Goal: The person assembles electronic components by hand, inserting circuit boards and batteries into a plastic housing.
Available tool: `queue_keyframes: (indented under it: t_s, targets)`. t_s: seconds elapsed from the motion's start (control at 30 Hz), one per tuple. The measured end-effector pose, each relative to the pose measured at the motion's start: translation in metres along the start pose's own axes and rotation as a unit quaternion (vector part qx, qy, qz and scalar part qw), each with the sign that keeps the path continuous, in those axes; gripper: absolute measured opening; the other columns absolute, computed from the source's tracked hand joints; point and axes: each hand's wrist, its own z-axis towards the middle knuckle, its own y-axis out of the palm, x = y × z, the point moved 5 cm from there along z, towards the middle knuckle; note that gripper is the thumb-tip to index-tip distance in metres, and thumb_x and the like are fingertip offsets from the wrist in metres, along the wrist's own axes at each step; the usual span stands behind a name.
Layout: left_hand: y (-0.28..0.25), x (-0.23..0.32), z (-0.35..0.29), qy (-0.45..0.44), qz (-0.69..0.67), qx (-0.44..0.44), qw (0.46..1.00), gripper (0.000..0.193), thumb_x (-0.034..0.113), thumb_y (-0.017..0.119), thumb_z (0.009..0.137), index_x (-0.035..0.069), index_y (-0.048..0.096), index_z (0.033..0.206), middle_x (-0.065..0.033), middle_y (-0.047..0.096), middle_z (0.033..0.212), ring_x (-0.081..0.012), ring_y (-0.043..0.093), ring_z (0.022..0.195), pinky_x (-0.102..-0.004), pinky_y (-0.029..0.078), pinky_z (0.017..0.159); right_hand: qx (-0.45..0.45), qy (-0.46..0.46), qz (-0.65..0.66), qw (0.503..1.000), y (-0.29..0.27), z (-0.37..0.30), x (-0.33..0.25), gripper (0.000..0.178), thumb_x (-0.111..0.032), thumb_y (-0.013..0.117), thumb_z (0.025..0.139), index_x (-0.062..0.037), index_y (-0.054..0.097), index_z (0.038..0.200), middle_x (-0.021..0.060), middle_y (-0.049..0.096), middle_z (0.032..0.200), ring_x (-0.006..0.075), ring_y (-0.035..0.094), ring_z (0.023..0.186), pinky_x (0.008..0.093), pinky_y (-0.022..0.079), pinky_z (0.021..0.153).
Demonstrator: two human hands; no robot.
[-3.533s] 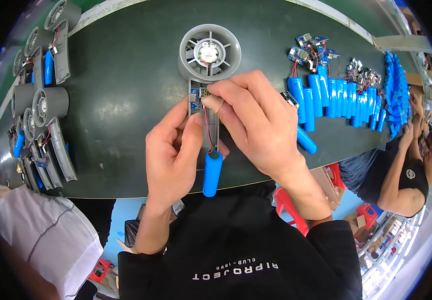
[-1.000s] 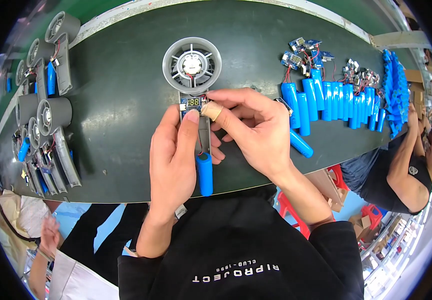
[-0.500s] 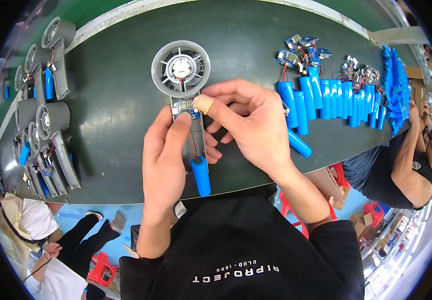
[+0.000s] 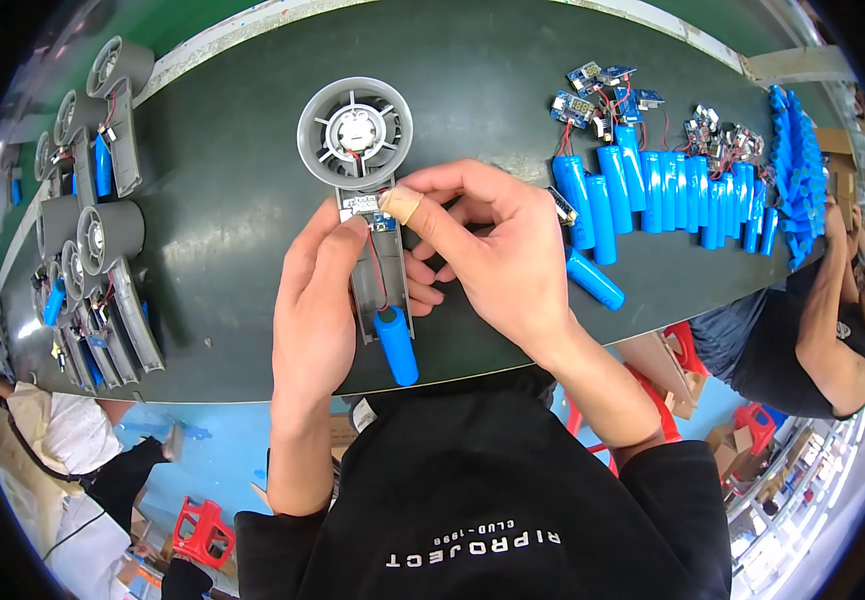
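Note:
A grey handheld fan housing (image 4: 355,133) with a round grille lies on the dark green table (image 4: 232,200), its open handle pointing toward me. My left hand (image 4: 317,300) holds the handle from the left. My right hand (image 4: 492,250) pinches a small circuit board (image 4: 367,205) at the top of the handle, thumb and forefinger pressing on it. A blue cylindrical battery (image 4: 396,345) hangs on red wires at the handle's lower end.
A row of blue batteries (image 4: 672,195) and small circuit boards (image 4: 602,90) lies to the right; one battery (image 4: 594,280) lies apart. Assembled grey fans (image 4: 102,240) line the left edge. Another person (image 4: 812,330) sits at the right.
The fan and both hands have stayed together, the battery shifting from beside my hands to below the handle; the circuit board now sits at the handle's top under my fingers.

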Motion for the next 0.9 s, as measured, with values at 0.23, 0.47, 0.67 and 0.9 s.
queue_keyframes:
  t_s: [0.23,0.47,0.67,0.9]
  targets:
    - [0.0003,0.0009,0.0001,-0.003,0.003,0.006,1.0,0.036,0.019,0.032,0.097,-0.001,0.052,0.12,-0.0136,0.065,0.077,-0.022,0.066,0.066,-0.0317,0.056,0.063,0.008,-0.023,-0.01,1.0,-0.001,0.0002,0.0004,0.019,-0.016,0.069,0.088,-0.0003,0.068,0.099,0.0038,0.067,0.074,0.0056,0.06,0.06,0.0195,0.048,0.051]
    - [0.0003,0.0006,0.0015,-0.017,0.001,0.001,1.0,0.038,0.031,0.037,0.101,0.0,0.053,0.115,-0.0122,0.065,0.075,-0.021,0.067,0.064,-0.0306,0.056,0.06,0.006,-0.038,-0.025,0.999,-0.0003,-0.001,0.0011,0.022,-0.02,0.067,0.09,-0.0004,0.069,0.099,0.0033,0.066,0.073,0.0056,0.06,0.062,0.0205,0.048,0.052]
    - [0.0015,0.0,0.0017,-0.008,0.016,0.009,1.0,0.038,0.033,0.038,0.102,0.001,0.055,0.112,-0.012,0.065,0.073,-0.0201,0.067,0.062,-0.0292,0.055,0.059,-0.023,0.013,-0.016,1.0,-0.0024,-0.0012,0.0042,0.026,-0.024,0.062,0.093,0.0,0.068,0.1,0.0029,0.065,0.074,0.0065,0.06,0.064,0.0212,0.048,0.054]
    - [0.0039,0.0015,0.0008,0.001,0.02,0.022,1.0,0.037,0.033,0.038,0.102,0.0,0.055,0.108,-0.0125,0.065,0.074,-0.0202,0.067,0.063,-0.0297,0.055,0.06,-0.024,0.006,-0.01,1.0,-0.0019,-0.002,0.0003,0.024,-0.021,0.062,0.093,0.0005,0.068,0.102,0.0026,0.064,0.073,0.0058,0.058,0.064,0.0215,0.047,0.053]
